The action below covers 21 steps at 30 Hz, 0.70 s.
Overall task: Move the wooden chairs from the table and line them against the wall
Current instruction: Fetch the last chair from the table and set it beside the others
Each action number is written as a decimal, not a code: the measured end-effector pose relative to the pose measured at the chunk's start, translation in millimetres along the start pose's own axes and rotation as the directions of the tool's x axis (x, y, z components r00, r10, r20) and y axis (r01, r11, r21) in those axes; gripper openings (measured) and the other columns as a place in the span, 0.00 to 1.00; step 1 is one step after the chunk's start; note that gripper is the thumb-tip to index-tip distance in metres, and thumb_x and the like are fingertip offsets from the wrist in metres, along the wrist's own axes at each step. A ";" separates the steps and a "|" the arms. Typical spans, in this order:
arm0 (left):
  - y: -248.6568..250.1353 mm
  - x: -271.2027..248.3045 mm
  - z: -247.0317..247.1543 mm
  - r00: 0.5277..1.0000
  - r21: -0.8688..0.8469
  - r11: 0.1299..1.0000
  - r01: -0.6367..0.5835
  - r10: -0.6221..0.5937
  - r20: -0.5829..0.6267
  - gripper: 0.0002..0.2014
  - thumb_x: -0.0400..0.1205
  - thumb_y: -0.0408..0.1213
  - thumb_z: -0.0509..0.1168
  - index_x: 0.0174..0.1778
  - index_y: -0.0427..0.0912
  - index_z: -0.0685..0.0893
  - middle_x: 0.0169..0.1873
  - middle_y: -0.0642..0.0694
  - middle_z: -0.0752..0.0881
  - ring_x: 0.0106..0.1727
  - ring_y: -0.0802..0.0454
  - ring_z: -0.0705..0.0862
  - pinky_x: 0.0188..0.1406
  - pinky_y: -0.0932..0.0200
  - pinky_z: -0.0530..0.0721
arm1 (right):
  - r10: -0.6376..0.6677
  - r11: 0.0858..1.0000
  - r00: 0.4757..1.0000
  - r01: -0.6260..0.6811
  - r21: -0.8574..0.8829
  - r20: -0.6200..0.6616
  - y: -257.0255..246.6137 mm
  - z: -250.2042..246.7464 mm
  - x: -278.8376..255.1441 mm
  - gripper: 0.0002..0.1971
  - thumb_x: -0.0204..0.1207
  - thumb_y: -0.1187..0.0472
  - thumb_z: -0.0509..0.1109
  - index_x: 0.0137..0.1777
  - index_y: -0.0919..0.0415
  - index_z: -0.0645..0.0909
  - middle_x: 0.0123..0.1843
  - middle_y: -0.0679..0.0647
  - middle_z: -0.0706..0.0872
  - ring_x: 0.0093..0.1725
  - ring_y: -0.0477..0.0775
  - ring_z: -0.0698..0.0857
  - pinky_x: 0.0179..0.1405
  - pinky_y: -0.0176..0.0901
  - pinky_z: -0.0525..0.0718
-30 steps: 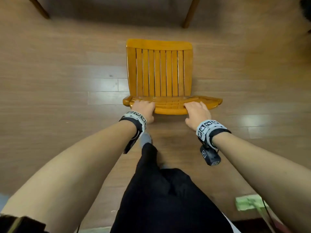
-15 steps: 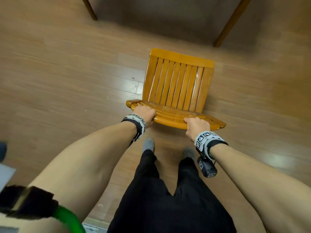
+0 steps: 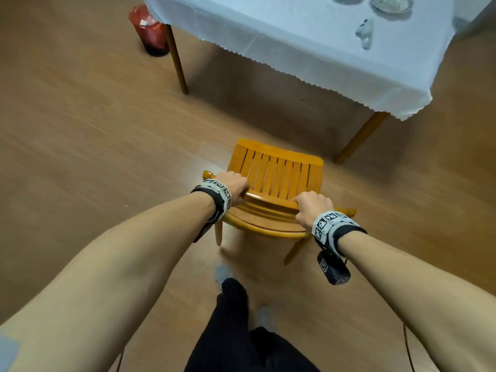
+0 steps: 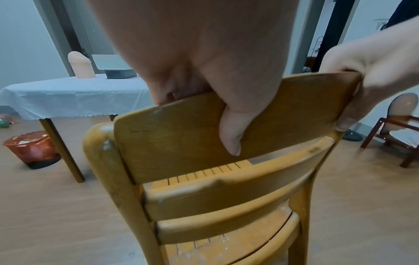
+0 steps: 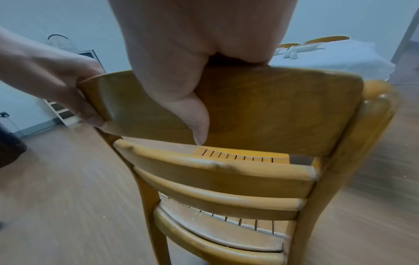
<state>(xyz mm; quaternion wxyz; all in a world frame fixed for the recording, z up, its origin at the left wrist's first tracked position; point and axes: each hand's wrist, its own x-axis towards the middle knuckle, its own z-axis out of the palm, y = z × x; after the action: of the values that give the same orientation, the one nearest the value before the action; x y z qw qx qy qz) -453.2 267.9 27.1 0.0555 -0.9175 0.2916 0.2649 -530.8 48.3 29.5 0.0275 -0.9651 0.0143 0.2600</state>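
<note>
A yellow-orange wooden chair (image 3: 277, 174) with a slatted seat stands on the wood floor in front of me, clear of the table (image 3: 322, 44). My left hand (image 3: 233, 185) grips the left end of its top back rail (image 4: 204, 129), thumb down the rear face. My right hand (image 3: 312, 208) grips the right part of the same rail (image 5: 272, 107), thumb also on the rear face. In the wrist views the seat slats (image 5: 240, 155) show through the gaps between the back rails. The fingers on the front side of the rail are hidden.
The table has a white scalloped cloth with dishes (image 3: 390, 2) on it and wooden legs (image 3: 177, 57). A red bin (image 3: 149, 29) stands by the left leg. A dark wooden chair (image 4: 394, 132) stands against the far wall. My legs in black trousers (image 3: 241, 331) are behind the chair.
The chair has come back away from the table with both hands still holding its top rail. My view has lifted, so the table top and the red bin now show.
</note>
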 end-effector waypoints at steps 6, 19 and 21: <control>-2.3 39.4 -39.5 0.999 -0.009 0.999 -0.051 0.051 -0.007 0.07 0.84 0.43 0.67 0.54 0.46 0.85 0.43 0.48 0.84 0.44 0.48 0.83 0.44 0.56 0.83 | 0.012 0.999 1.000 -0.012 0.031 0.003 30.5 -39.6 45.8 0.19 0.81 0.63 0.70 0.68 0.43 0.85 0.61 0.50 0.89 0.57 0.58 0.86 0.49 0.48 0.81; 5.1 101.1 -79.1 0.976 -0.125 0.969 0.214 -0.209 0.052 0.06 0.83 0.40 0.67 0.53 0.46 0.85 0.45 0.47 0.85 0.48 0.46 0.85 0.52 0.49 0.87 | -0.205 0.975 0.978 0.207 -0.083 0.030 76.5 -103.8 158.0 0.16 0.80 0.60 0.71 0.64 0.44 0.87 0.52 0.48 0.89 0.53 0.56 0.88 0.48 0.47 0.83; 4.2 108.7 -81.4 0.962 -0.154 0.950 0.272 -0.264 0.070 0.06 0.83 0.40 0.66 0.54 0.46 0.85 0.44 0.48 0.84 0.48 0.46 0.85 0.51 0.51 0.87 | -0.262 0.957 0.964 0.266 -0.119 0.051 76.1 -115.9 180.3 0.13 0.79 0.62 0.71 0.60 0.46 0.88 0.48 0.48 0.88 0.51 0.57 0.88 0.48 0.48 0.85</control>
<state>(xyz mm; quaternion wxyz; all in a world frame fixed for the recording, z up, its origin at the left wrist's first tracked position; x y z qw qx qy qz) -343.7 188.6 40.5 0.0230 -0.9433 0.1404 0.2999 -320.1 -37.1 35.5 0.0017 -0.9535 -0.1314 0.2712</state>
